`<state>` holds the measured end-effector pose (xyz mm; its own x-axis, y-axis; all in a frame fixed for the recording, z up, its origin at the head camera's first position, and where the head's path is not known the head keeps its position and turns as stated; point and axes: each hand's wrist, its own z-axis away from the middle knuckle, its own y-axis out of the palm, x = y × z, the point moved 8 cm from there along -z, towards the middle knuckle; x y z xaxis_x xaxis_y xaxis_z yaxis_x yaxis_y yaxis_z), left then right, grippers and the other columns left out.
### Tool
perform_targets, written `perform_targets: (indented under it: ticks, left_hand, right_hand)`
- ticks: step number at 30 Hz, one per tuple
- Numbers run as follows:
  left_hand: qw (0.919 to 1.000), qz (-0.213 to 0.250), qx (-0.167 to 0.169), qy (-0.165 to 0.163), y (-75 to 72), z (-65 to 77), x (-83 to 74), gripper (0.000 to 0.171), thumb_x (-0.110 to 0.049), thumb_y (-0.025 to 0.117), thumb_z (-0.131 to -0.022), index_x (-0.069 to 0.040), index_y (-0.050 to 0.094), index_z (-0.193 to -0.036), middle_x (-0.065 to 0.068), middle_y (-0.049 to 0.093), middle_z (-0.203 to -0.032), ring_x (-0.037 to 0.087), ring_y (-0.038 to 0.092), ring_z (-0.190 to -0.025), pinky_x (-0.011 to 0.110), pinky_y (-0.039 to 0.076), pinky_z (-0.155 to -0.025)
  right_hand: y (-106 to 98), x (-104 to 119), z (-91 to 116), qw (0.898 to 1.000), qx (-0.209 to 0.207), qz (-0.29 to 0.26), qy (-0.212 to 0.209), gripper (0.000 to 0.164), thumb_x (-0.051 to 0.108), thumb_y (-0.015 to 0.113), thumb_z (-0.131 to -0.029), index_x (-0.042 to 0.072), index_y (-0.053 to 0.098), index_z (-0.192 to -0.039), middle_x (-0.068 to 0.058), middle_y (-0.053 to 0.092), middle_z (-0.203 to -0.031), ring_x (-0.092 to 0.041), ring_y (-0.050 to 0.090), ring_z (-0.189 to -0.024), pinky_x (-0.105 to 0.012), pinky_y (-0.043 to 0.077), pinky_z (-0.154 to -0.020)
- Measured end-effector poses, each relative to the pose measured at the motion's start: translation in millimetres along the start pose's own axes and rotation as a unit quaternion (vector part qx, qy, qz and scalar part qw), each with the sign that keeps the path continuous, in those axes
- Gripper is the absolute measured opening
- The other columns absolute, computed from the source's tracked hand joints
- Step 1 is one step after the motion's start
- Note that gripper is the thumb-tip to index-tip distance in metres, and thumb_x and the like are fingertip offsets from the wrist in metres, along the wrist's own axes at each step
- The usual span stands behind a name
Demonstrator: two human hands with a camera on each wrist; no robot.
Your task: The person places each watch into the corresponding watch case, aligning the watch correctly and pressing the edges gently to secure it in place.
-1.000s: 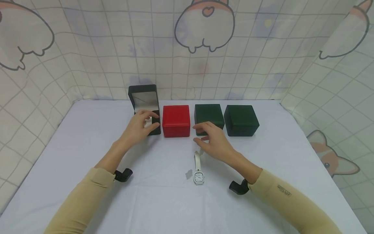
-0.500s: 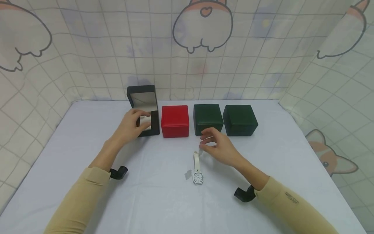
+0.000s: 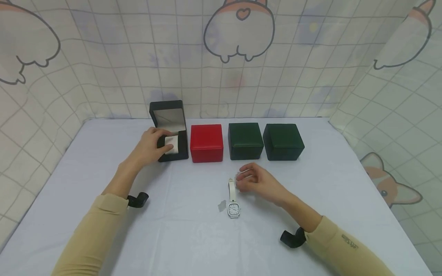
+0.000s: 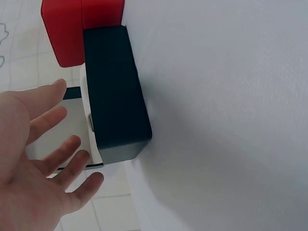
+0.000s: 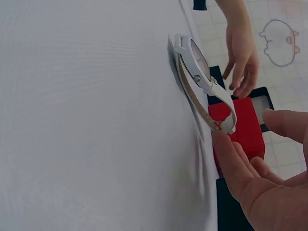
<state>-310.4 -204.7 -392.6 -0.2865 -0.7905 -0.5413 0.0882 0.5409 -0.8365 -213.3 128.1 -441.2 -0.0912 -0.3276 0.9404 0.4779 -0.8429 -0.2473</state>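
Observation:
A black watch box (image 3: 183, 147) stands with its lid raised at the back left, a white cushion (image 3: 172, 145) inside. My left hand (image 3: 146, 147) hovers over the box's left side, fingers loosely bent and thumb apart. In the left wrist view that hand (image 4: 38, 159) holds nothing beside the box (image 4: 115, 91). A white-strapped wristwatch (image 3: 233, 209) lies dial up, its strap pointing away from me. Beside the strap's far end is my right hand (image 3: 260, 184). In the right wrist view its forefinger meets or nearly touches the strap end (image 5: 226, 126); the thumb stands apart.
A closed red box (image 3: 207, 143) stands right of the black one. Beyond it are two closed dark green boxes, one in the middle (image 3: 245, 142) and one at right (image 3: 284, 142). A small grey patch (image 3: 222, 206) lies beside the watch on the white cloth (image 3: 193, 245).
My left hand has drawn back leftward from the black box's right side, uncovering the cushion. My right hand has come down from the middle green box to the watch strap.

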Motion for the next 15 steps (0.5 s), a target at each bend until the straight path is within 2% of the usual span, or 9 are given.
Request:
perform_targets:
  ticks: [8,15]
  left_hand:
    - [0.9991,-0.017,0.03,-0.024,1.9,-1.3,6.7,0.05,-0.022,0.069,-0.099,0.0,0.055,-0.142,0.031,0.044,-0.139,0.048,0.039,-0.132,0.064,0.034,-0.111]
    - [0.9969,-0.036,0.059,-0.039,5.8,-3.7,9.6,0.055,-0.026,0.071,-0.099,0.001,0.052,-0.144,0.033,0.042,-0.142,0.049,0.036,-0.133,0.064,0.033,-0.111]
  right_hand:
    - [9,-8,6,0.999,0.029,-0.034,0.008,0.051,0.014,0.072,-0.097,-0.004,0.047,-0.138,-0.016,0.065,-0.125,-0.027,0.068,-0.107,-0.034,0.056,-0.094]
    - [13,-15,8,0.999,0.04,-0.029,0.01,0.05,0.016,0.073,-0.097,-0.004,0.049,-0.136,-0.015,0.066,-0.122,-0.026,0.07,-0.103,-0.032,0.056,-0.093]
